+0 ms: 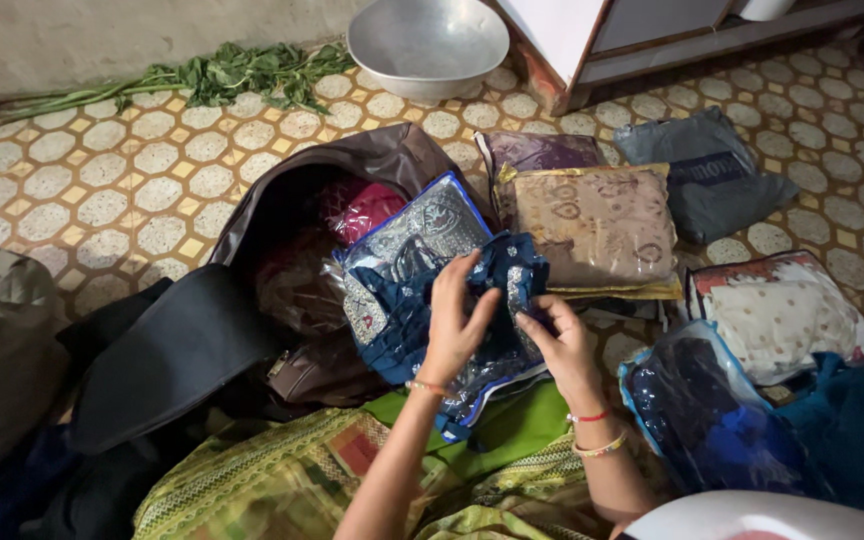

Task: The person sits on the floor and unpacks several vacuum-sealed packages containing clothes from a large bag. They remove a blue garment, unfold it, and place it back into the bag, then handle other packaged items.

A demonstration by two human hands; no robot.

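My left hand [455, 322] and my right hand [564, 342] both grip folded dark blue cloth [508, 270] with patterned trim, held at the mouth of a clear plastic garment pouch with blue edging [407, 250]. The pouch leans on the open dark brown bag [352, 165], which holds a pink packed garment [360, 207]. Bangles and a red thread are on my wrists. My lap, in green patterned cloth [302, 470], is below.
Packed garments lie to the right: a beige-gold one [597, 225], a grey one [702, 170], a white and orange one [777, 310], a blue one [702, 410]. A metal basin [427, 40] and leafy stalks [202, 80] lie by the wall. Dark bags [167, 355] sit left.
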